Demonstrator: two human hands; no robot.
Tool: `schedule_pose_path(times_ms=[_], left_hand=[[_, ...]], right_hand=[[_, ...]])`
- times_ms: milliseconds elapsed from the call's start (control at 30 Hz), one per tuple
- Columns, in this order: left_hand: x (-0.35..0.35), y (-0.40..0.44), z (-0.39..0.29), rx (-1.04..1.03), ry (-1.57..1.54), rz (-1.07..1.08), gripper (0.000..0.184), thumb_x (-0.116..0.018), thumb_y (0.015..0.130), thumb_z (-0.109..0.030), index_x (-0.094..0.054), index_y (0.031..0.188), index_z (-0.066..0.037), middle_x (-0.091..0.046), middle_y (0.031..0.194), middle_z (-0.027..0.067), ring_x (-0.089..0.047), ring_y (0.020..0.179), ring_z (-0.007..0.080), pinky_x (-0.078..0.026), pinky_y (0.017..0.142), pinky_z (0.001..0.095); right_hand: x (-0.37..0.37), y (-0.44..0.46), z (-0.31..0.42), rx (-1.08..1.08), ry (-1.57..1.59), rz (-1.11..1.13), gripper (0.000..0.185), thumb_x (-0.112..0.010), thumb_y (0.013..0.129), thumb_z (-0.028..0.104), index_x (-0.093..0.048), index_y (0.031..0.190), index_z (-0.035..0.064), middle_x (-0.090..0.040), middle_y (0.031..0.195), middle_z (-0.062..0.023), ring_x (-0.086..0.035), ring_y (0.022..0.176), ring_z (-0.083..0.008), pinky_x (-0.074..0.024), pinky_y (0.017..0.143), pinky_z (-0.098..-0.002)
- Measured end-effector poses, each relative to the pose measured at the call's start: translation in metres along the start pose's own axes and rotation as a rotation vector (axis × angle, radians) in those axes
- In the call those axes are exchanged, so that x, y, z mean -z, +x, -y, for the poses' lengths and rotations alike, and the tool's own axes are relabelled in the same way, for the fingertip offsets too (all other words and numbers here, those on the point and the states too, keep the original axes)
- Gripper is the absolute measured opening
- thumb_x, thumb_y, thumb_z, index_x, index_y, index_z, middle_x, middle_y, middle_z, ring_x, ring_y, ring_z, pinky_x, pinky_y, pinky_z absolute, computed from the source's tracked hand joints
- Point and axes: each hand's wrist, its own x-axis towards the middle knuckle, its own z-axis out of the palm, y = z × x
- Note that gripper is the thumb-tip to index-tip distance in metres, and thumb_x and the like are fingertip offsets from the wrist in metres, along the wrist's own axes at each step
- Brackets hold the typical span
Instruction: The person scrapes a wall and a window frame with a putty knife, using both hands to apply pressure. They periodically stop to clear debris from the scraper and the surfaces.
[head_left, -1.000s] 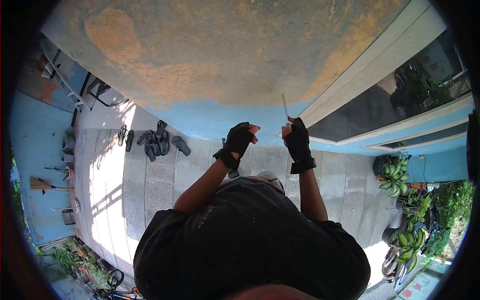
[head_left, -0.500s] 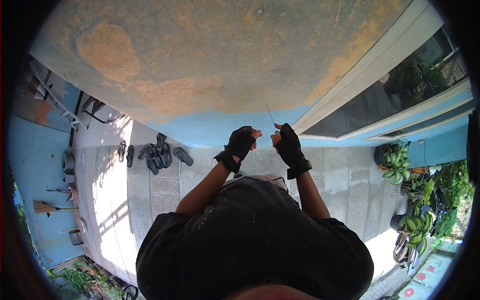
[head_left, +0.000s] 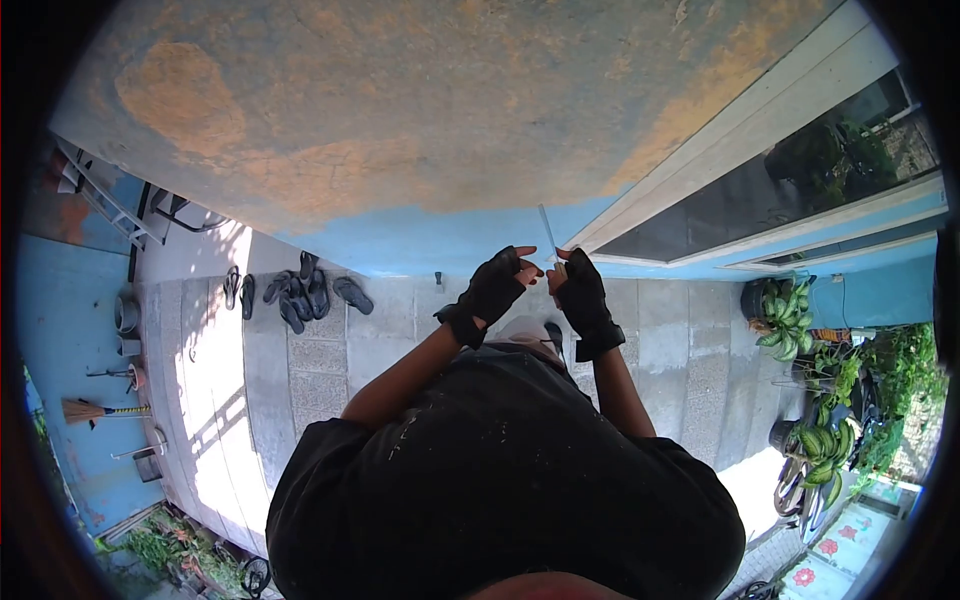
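My right hand (head_left: pixel 582 300), in a black fingerless glove, is closed around the pale handle of a scraper (head_left: pixel 547 226). Its thin, flat blade points up toward the wall and shows nearly edge-on. Close beside it on the left is my left hand (head_left: pixel 497 287), gloved the same way, with its index finger stretched out and apart from the others. The left fingertips come near the base of the blade; whether they touch it I cannot tell. In front of both hands stands a wall (head_left: pixel 400 130) with grey and orange worn patches above a light blue band.
A white-framed window (head_left: pixel 720 200) is at the right of the wall. Several dark sandals (head_left: pixel 300 295) lie on the tiled floor (head_left: pixel 400 340) to the left. Potted plants (head_left: pixel 785 320) stand at the right, and a broom (head_left: pixel 90 411) is at the far left.
My left hand has moved right, closer to the right hand, and its index finger has straightened. The scraper's blade has turned slightly and shows wider. The view has shifted a little.
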Motion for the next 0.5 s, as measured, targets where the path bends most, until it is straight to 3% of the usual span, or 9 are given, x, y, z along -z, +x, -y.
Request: schedule_pose_path(times_ms=[100, 133, 200, 233, 333, 367, 400, 467, 500], left_hand=[[-0.022, 0.006, 0.015, -0.119, 0.281, -0.176, 0.055, -0.055, 0.091, -0.022, -0.034, 0.137, 0.000, -0.066, 0.096, 0.0096, -0.063, 0.088, 0.0161, -0.051, 0.071, 0.0295], [-0.031, 0.008, 0.013, -0.108, 0.280, -0.195, 0.055, -0.055, 0.091, -0.022, -0.034, 0.137, 0.000, -0.066, 0.096, 0.0096, -0.063, 0.088, 0.0161, -0.051, 0.071, 0.0295], [-0.052, 0.016, 0.004, 0.053, 0.260, -0.335, 0.051, -0.057, 0.091, -0.024, -0.039, 0.131, 0.002, -0.065, 0.098, 0.0107, -0.064, 0.086, 0.0192, -0.051, 0.070, 0.0325], [-0.054, 0.032, 0.044, 0.050, 0.311, -0.444, 0.046, -0.061, 0.088, -0.026, -0.043, 0.124, -0.004, -0.065, 0.096, 0.0090, -0.064, 0.078, 0.0206, -0.050, 0.067, 0.0330], [-0.076, 0.051, 0.023, 0.051, 0.351, -0.537, 0.036, -0.055, 0.091, -0.026, -0.048, 0.121, -0.006, -0.066, 0.096, 0.0107, -0.064, 0.080, 0.0260, -0.050, 0.069, 0.0375], [-0.081, 0.058, 0.027, 0.063, 0.343, -0.555, 0.036, -0.055, 0.091, -0.026, -0.048, 0.121, -0.006, -0.066, 0.096, 0.0107, -0.064, 0.080, 0.0260, -0.050, 0.069, 0.0375], [-0.086, 0.065, 0.033, 0.071, 0.240, -0.542, 0.033, -0.053, 0.092, -0.023, -0.050, 0.120, -0.007, -0.066, 0.098, 0.0113, -0.065, 0.081, 0.0260, -0.051, 0.069, 0.0376], [-0.095, 0.086, 0.060, 0.078, 0.128, -0.557, 0.030, -0.051, 0.092, -0.021, -0.051, 0.118, -0.007, -0.066, 0.100, 0.0119, -0.065, 0.082, 0.0260, -0.051, 0.069, 0.0377], [-0.100, 0.100, 0.085, -0.041, 0.094, -0.623, 0.032, -0.050, 0.094, -0.022, -0.048, 0.122, -0.006, -0.061, 0.113, 0.0125, -0.065, 0.087, 0.0240, -0.053, 0.070, 0.0353]], right_hand=[[0.005, 0.014, -0.025, 0.162, -0.224, 0.043, 0.032, -0.064, 0.087, 0.008, -0.054, 0.117, 0.0041, -0.056, 0.076, -0.0058, -0.054, 0.065, -0.0119, -0.0453, 0.059, -0.0278], [0.005, 0.019, -0.032, 0.158, -0.223, 0.064, 0.032, -0.064, 0.087, 0.008, -0.054, 0.117, 0.0041, -0.056, 0.076, -0.0058, -0.054, 0.065, -0.0119, -0.0453, 0.059, -0.0278], [0.002, 0.025, -0.038, 0.416, -0.354, 0.054, 0.029, -0.060, 0.089, 0.015, -0.054, 0.116, 0.0040, -0.061, 0.088, -0.0110, -0.061, 0.077, -0.0209, -0.0483, 0.068, -0.0335], [0.003, 0.022, -0.022, 0.281, -0.299, 0.119, 0.030, -0.056, 0.091, 0.021, -0.052, 0.116, 0.0042, -0.063, 0.097, -0.0141, -0.063, 0.088, -0.0285, -0.0483, 0.074, -0.0379], [0.024, 0.031, -0.008, 0.136, -0.193, 0.230, 0.029, -0.053, 0.094, 0.016, -0.052, 0.120, 0.0027, -0.058, 0.093, -0.0083, -0.059, 0.088, -0.0203, -0.0466, 0.077, -0.0310], [0.033, 0.040, -0.024, 0.314, -0.320, 0.232, 0.034, -0.053, 0.094, 0.017, -0.048, 0.125, 0.0046, -0.059, 0.091, -0.0084, -0.060, 0.083, -0.0174, -0.0473, 0.071, -0.0308], [0.044, 0.041, -0.031, 0.312, -0.322, 0.258, 0.034, -0.053, 0.094, 0.017, -0.048, 0.125, 0.0046, -0.059, 0.091, -0.0084, -0.060, 0.083, -0.0174, -0.0473, 0.071, -0.0308], [0.064, 0.035, -0.017, 0.067, -0.400, 0.255, 0.042, -0.054, 0.094, 0.017, -0.043, 0.133, 0.0066, -0.059, 0.088, -0.0083, -0.060, 0.077, -0.0145, -0.0475, 0.063, -0.0291], [0.074, 0.036, -0.021, 0.071, -0.408, 0.280, 0.042, -0.054, 0.094, 0.017, -0.043, 0.133, 0.0066, -0.059, 0.088, -0.0083, -0.060, 0.077, -0.0145, -0.0475, 0.063, -0.0291]])
